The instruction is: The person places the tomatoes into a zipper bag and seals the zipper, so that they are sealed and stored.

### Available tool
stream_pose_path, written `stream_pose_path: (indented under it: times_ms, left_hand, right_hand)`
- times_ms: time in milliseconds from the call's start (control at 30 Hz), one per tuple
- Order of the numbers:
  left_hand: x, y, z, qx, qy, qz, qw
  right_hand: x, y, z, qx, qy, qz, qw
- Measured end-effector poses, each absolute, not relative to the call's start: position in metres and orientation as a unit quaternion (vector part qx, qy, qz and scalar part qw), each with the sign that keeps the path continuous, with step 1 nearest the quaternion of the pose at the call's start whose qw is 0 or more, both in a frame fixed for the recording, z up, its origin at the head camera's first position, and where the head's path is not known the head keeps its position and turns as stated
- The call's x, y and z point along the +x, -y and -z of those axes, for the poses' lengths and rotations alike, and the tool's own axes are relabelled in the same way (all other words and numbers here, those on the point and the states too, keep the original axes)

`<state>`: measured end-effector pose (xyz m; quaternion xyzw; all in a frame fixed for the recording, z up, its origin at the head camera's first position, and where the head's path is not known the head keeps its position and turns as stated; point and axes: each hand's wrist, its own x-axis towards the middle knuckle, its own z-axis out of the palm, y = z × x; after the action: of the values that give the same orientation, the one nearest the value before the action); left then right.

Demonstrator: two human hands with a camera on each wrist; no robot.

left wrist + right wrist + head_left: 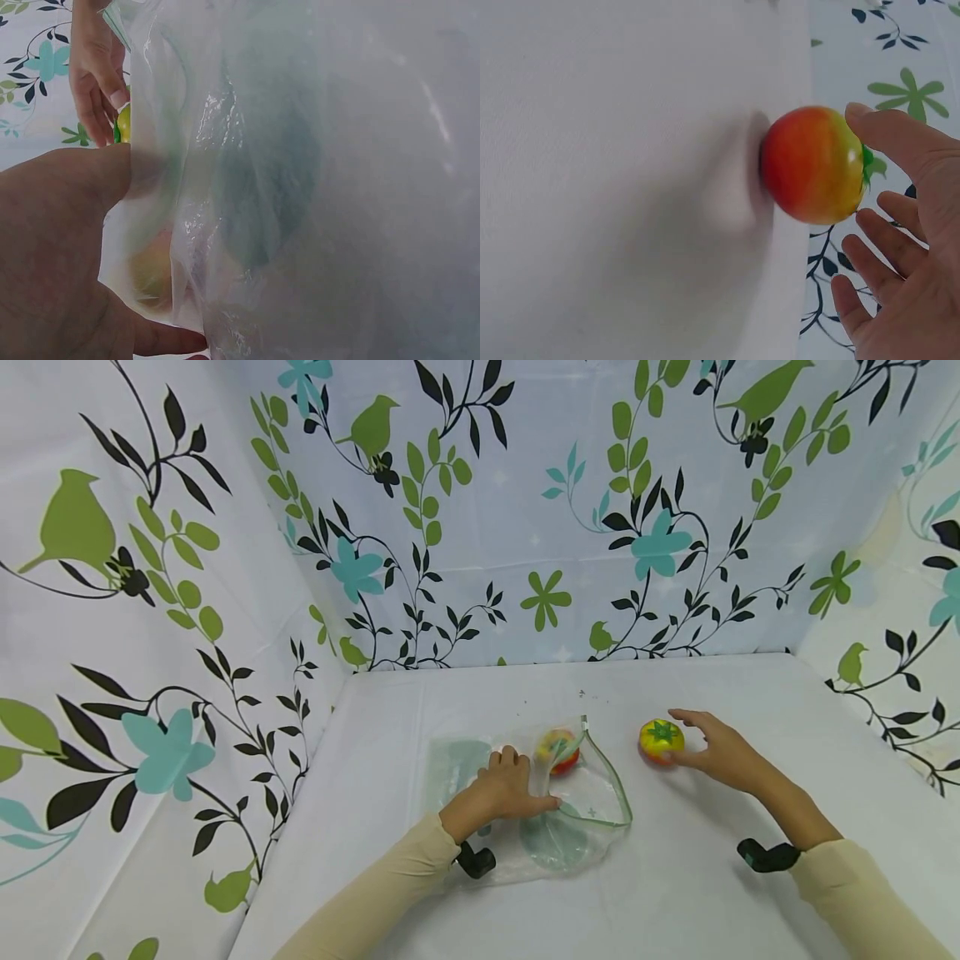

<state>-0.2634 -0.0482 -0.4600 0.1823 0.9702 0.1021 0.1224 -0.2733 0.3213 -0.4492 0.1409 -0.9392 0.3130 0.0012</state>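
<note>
A clear zip bag (555, 843) with a green-edged mouth lies across the middle of the table. My left hand (504, 787) rests on it with thumb and fingers spread. In the left wrist view, the thumb tip shows blurred through the plastic at the bag's mouth. Inside the bag is a round red-and-yellow fruit (557, 750), partly behind the film. To the right of the bag sits a red-and-yellow tomato (810, 165) with a green leafy top. Around its far side, my right hand (900, 247) spreads its fingers, the thumb tip right at the skin.
The table (675, 877) has a white cover. Patterned curtains (480, 527) with birds and leaves rise behind it and at both sides. A black camera mount (767, 856) sits on the right wrist, another (476, 860) on the left, over the bag.
</note>
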Motion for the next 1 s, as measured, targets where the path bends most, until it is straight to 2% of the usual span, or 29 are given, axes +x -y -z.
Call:
stream_pose_path:
  times_ms: [367, 1000]
  left_hand:
    - [-0.263, 0.048, 0.459, 0.18, -0.97, -0.102, 0.125]
    - [-0.263, 0.049, 0.459, 0.184, -0.969, -0.103, 0.128]
  right_hand:
    - [-0.276, -0.332, 0.46, 0.124, 0.938, -0.322, -0.041]
    - [-0.278, -0.333, 0.466, 0.118, 0.941, -0.314, -0.037]
